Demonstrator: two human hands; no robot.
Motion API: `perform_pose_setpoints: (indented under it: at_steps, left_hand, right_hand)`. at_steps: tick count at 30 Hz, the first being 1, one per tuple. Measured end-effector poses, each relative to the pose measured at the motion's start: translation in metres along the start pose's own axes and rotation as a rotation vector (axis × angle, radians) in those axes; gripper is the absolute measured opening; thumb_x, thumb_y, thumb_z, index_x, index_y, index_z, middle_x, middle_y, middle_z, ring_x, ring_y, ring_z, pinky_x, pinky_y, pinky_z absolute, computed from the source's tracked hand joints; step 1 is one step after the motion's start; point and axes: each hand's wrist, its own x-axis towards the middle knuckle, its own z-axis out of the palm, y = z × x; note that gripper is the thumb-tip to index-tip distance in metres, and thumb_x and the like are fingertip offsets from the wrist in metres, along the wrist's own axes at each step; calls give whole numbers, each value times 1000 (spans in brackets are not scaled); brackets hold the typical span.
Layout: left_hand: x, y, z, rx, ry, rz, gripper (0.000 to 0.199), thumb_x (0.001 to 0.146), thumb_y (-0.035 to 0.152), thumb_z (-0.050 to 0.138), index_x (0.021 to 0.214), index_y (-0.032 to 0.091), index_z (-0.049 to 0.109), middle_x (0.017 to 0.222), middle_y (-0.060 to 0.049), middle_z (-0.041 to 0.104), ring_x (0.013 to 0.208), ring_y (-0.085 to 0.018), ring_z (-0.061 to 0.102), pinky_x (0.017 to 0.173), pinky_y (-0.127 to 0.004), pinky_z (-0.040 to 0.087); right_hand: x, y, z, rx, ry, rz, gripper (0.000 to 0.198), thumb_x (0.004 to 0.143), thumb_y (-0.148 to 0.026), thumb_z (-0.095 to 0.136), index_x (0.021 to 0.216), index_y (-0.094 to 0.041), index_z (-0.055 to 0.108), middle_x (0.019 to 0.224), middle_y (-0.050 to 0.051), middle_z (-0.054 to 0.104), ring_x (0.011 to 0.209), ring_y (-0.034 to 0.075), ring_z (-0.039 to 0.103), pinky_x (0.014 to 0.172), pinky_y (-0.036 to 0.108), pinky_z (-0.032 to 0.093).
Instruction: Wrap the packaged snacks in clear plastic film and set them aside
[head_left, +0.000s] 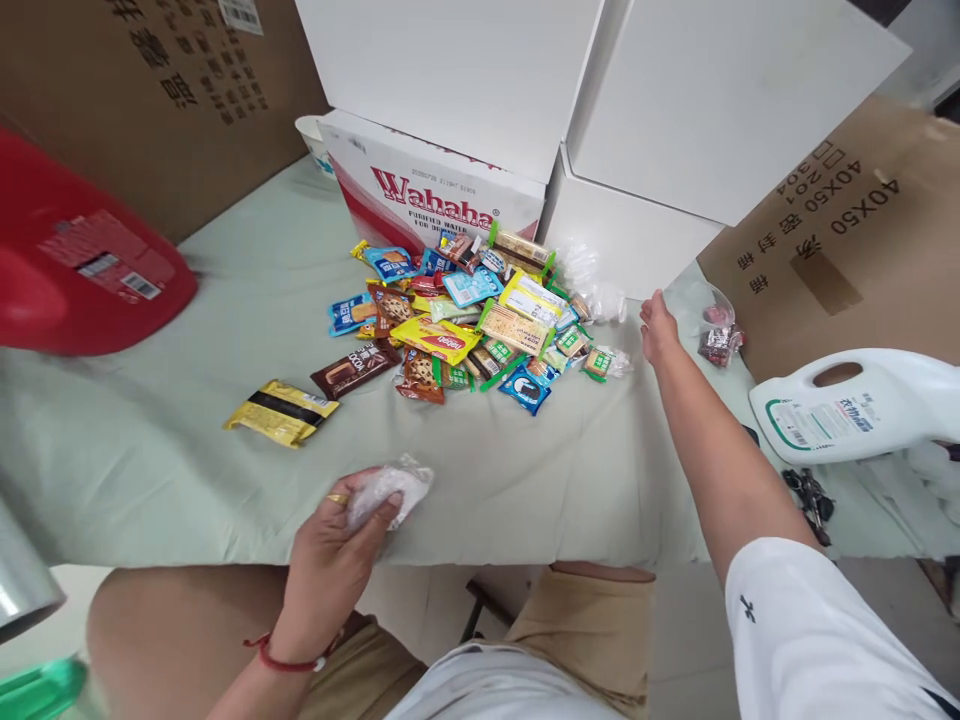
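Note:
My left hand is closed on a crumpled clear plastic bag over the table's front edge; the thumb presses it from above. My right hand reaches far back beside the white box, its fingers partly visible, apart and holding nothing I can see. Left of it lies a heap of wrapped snacks, with a loose clear plastic bag at the heap's back right. A yellow and black packet and a brown chocolate wafer packet lie at the heap's left. A clear bag with dark red contents lies to the right of my right hand.
A Wahaha carton and white boxes stand behind the heap. Cardboard boxes flank the table. A red jug stands left; a white detergent bottle and keys lie right. A paper cup is at the back.

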Motion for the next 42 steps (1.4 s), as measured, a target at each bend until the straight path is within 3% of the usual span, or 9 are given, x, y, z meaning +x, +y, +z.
perform_pose_setpoints:
  at_steps: [4,9,11,13,19,25,30,34,42]
  left_hand:
    - [-15,19,28,-188,-132,-22,37,74,48,78,90,19,61,74,2,64,63,-14,57,60,-26,49]
    - [-24,21,67,-343,-291,-120,44,70,43,82,95,21,54,68,7,55,55,-10,45,51,-22,38]
    - [-27,18,75,-373,-340,-97,45,69,41,84,96,21,54,70,6,56,59,-10,47,55,-22,39]
    - [-30,15,78,-406,-392,-41,48,68,39,87,100,20,56,78,3,61,68,-11,53,63,-23,44]
    - [-31,11,69,-652,-350,-176,50,86,65,64,108,20,58,97,-5,66,76,-14,58,62,-24,44]
    - [-32,7,73,-380,-489,-65,42,84,58,71,86,17,64,73,0,61,66,-12,51,62,-25,39]
    - [-34,4,79,-105,-224,204,21,89,38,68,81,19,68,76,-1,62,64,-12,49,61,-26,37]
    - [-35,7,83,-105,-137,363,11,87,30,71,82,21,72,88,-3,64,68,-11,50,64,-26,40]
    - [-24,10,74,-720,-214,-136,36,72,43,86,79,20,60,74,4,54,65,-8,47,60,-21,39]
  right_hand:
    - [-81,-16,-23,60,-1,-56,30,84,-50,72,88,-22,65,94,1,67,84,13,63,79,25,50]
    - [-250,-14,-35,-51,-700,-79,25,92,-47,68,97,-24,75,86,3,68,70,13,59,69,27,50]
    - [-304,-6,-31,-102,-858,-62,32,87,-43,76,115,-27,73,91,3,68,73,15,59,66,27,49]
    - [-336,4,-21,-77,-895,-80,23,87,-39,76,106,-26,75,92,3,67,74,14,59,64,26,48]
    - [-336,20,-8,119,-772,-141,7,91,-32,73,93,-26,76,91,2,67,80,15,62,66,26,48]
    - [-333,18,-9,-42,-831,-325,13,93,-29,69,100,-30,79,107,6,68,98,19,65,82,32,52]
    - [-344,14,-17,-51,-581,-125,22,96,-45,63,101,-26,73,103,5,66,90,18,63,75,29,52]
    - [-355,9,-18,-61,-752,63,30,84,-50,76,96,-23,72,87,2,67,76,16,58,66,26,49]
    - [-335,7,-30,249,-533,354,35,66,-46,91,81,-22,70,71,-3,59,63,10,50,55,22,43]
